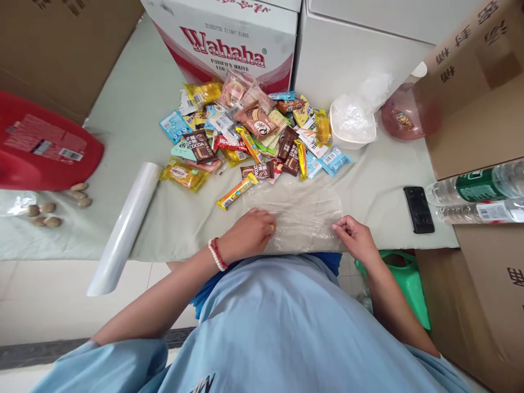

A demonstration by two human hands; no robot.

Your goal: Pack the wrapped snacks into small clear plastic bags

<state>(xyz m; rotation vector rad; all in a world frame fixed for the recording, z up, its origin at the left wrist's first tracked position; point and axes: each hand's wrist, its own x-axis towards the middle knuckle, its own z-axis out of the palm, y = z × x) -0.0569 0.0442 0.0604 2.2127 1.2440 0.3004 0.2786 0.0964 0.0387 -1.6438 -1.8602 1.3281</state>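
Note:
A thin, clear, crinkled plastic film (309, 210) with a rounded far edge lies spread at the table's front edge, close to my body. My left hand (251, 233) rests at its left side, fingers curled down onto it; the fingertips are partly hidden. At the film's right edge, my right hand (355, 236) pinches it between thumb and fingers. Just beyond the film is a heap of wrapped snacks (257, 123). A yellow-wrapped snack bar (237, 191) lies nearest my left hand.
A white roll (126, 224) overhangs the front edge at left, near a red container (45, 144). A white bowl (352, 134) of crumpled clear plastic stands behind at right. A phone (418, 209) and water bottles (478, 184) lie rightward. Boxes (229, 46) line the back.

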